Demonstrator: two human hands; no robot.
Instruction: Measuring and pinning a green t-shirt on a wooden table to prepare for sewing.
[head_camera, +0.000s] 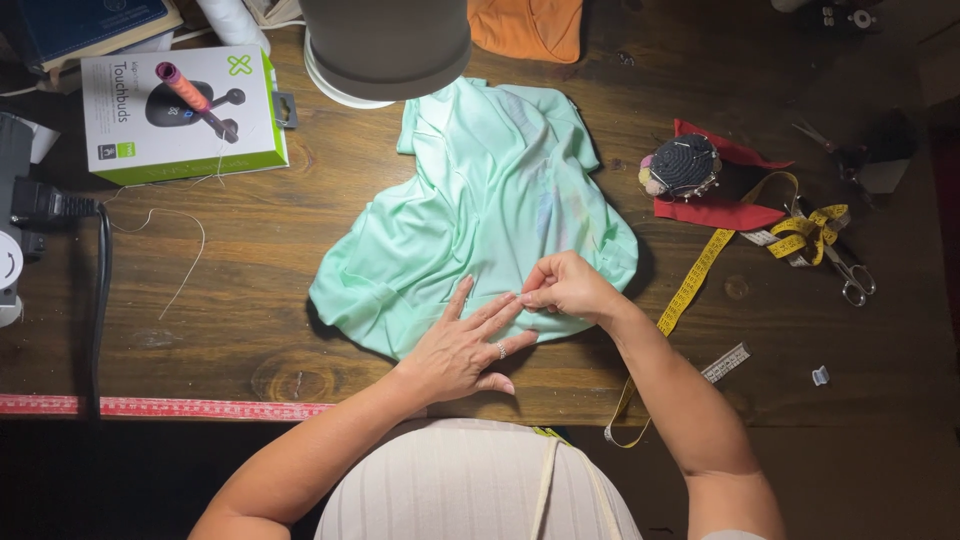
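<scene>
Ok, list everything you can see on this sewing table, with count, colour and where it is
fabric piece: one, mint green, centre of the wooden table
lamp shade: one, grey, top centre
cardboard box: one, white and green, upper left
seam ripper: one, pink handle, lying on the box
loose thread: one, pale, left of the fabric
power cable: one, black, left edge
orange cloth: one, top edge
pincushion: one, dark, right, on red fabric
tape measure: one, yellow, right
scissors: one pair, metal, far right
ruler: one, red, along the front edge
left hand: flat on the fabric, ring on one finger
right hand: pinching the fabric edge
</scene>
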